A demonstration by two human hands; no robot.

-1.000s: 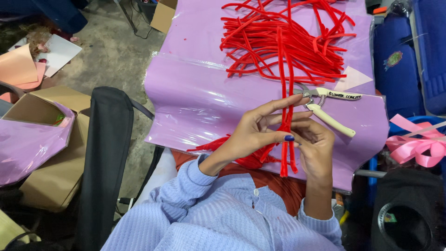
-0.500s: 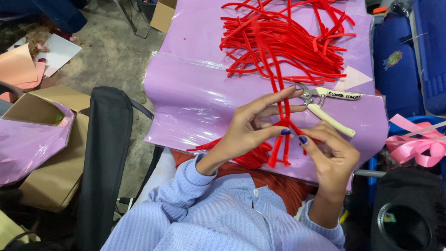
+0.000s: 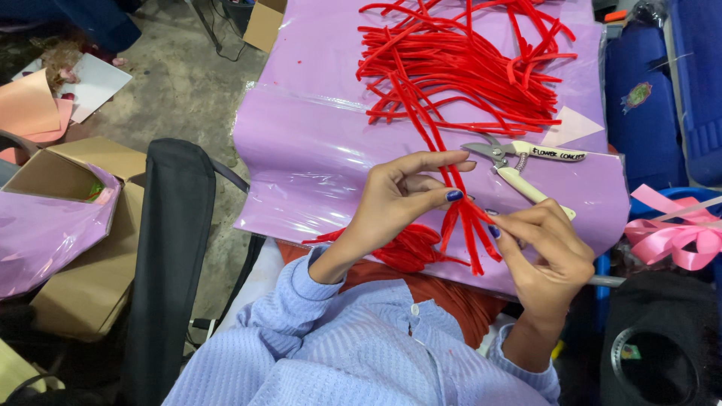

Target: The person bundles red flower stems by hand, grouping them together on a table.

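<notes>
— What do the hands have?
— I see my left hand (image 3: 402,199) and right hand (image 3: 545,240) with fingers pinched on a bundle of red pipe cleaners (image 3: 462,218), held above the purple surface (image 3: 316,150).
— Anything close?
— Snips (image 3: 519,162) lie just beyond.

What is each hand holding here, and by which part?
Both hold one bunch of red stems. The left hand pinches it partway along; the right hand grips it nearer the lower ends. The pruners lie untouched.
</notes>
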